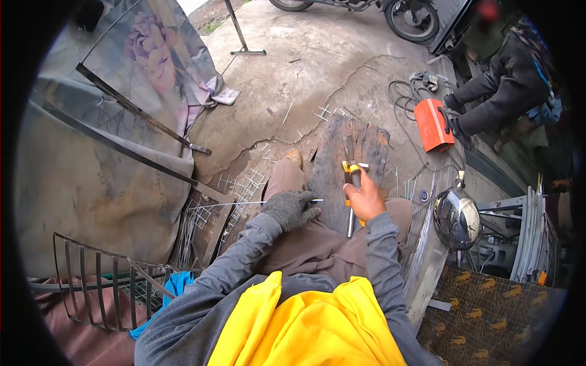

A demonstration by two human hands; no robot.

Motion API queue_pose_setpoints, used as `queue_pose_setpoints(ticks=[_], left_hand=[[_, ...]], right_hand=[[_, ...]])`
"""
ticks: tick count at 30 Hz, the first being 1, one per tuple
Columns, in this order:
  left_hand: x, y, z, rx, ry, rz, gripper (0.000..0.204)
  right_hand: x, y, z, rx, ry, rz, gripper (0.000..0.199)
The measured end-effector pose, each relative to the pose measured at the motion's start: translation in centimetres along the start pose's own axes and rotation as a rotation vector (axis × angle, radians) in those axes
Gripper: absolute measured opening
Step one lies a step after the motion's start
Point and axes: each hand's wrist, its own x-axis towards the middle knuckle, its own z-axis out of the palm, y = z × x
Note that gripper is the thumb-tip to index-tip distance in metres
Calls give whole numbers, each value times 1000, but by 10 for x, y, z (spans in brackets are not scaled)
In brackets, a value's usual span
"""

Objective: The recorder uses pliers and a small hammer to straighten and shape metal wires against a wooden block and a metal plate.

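My left hand point(287, 209), in a dark grey knitted glove, is closed round a thin metal rod point(244, 202). The rod runs out to the left, and its short bright end shows past my fingers over the wooden board point(329, 183). My bare right hand point(365, 196) grips a hand tool with yellow and black handles point(352, 174) above the same board. Its exact kind is unclear, as my fingers cover part of it. Below that hand a shiny metal bar point(350, 224) points toward me. The board is dark, worn and scorched-looking, lying between my legs.
Welded wire grids point(247, 189) and thin rods lie left of my legs. At right are an orange metal box point(434, 125) with cables, a welding helmet point(456, 218) and stacked metal strips point(530, 238). Another person's legs point(506, 85) are beyond. A motorcycle point(412, 18) stands far off.
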Motion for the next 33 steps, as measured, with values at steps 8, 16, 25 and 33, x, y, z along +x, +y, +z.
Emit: queue_pose_setpoints(ticks=[8, 16, 25, 33], left_hand=[[6, -9, -31, -383, 10, 22, 51], [23, -18, -81, -1143, -299, 166, 69], [29, 6, -60, -699, -274, 204, 96], [12, 33, -64, -249, -149, 201, 56]], right_hand=[[-71, 51, 17, 476, -119, 46, 45], [-114, 14, 41, 889, -476, 111, 38], [-115, -3, 61, 647, -457, 8, 37], [-124, 4, 60, 750, -498, 151, 34]])
